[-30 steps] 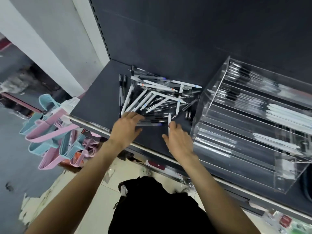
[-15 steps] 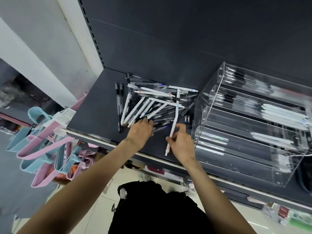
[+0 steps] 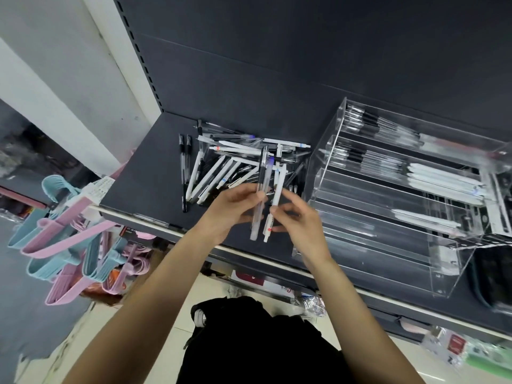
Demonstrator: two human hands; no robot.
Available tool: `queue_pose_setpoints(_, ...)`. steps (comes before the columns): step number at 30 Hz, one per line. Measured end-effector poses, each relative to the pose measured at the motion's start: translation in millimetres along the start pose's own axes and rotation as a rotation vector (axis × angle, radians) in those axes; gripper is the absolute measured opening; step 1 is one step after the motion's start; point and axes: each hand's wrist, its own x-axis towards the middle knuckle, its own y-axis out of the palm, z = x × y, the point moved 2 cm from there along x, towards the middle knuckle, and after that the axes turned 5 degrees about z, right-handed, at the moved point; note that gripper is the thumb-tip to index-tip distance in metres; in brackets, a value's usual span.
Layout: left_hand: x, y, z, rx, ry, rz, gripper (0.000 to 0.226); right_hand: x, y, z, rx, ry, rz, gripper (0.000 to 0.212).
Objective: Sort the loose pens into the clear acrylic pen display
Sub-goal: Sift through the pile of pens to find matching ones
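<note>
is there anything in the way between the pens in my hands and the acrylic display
Nothing visible does. The left hand holds a clear pen and the right hand a white pen, just left of the clear acrylic display, with only bare shelf between.

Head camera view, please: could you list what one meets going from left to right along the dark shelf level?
Pink and blue plastic hangers → two black-capped clear pens lying apart → loose pile of white and clear pens → left hand → right hand → clear acrylic pen display.
</note>
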Motion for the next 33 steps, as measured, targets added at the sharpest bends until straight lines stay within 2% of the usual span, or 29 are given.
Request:
queue_pose_setpoints(4, -6, 16, 9, -0.117, -0.013, -0.013, 0.022, -10, -4, 12, 0.045, -0.054, 0.052, 0.044)
queue_pose_setpoints(9, -11, 34, 20, -0.211, -0.001, -0.056, 0.020, -13, -13, 11, -0.191, -0.115, -0.047, 0.048)
queue_pose_setpoints(15, -12, 46, 29, -0.374, -0.015, -0.110, 0.015, -17, -18, 15, -0.566, -0.354, -0.102, 0.016)
queue_pose_setpoints(18, -12, 47, 29, -0.443, -0.012, -0.123, 0.013, -19, -17, 16, -0.768, -0.432, -0.079, 0.024)
queue_pose_setpoints(22, -12, 45, 30, -0.487, 0.005, -0.177, 0.014, -22, -14, 14, -0.883, -0.363, 0.082, 0.043)
queue_pose_setpoints(24, -12, 43, 31, -0.518, 0.026, -0.190, 0.021, -24, -13, 11, -0.870, -0.342, 0.117, 0.047)
queue_pose_setpoints(28, -10, 41, 32, -0.480, 0.095, -0.265, 0.035, -24, -14, 9, -0.534, -0.289, 0.059, 0.027)
queue_pose_setpoints(33, -6, 37, 28, -0.436, 0.141, -0.406, 0.016, -22, -19, 14, -0.484, -0.226, -0.030, 0.019)
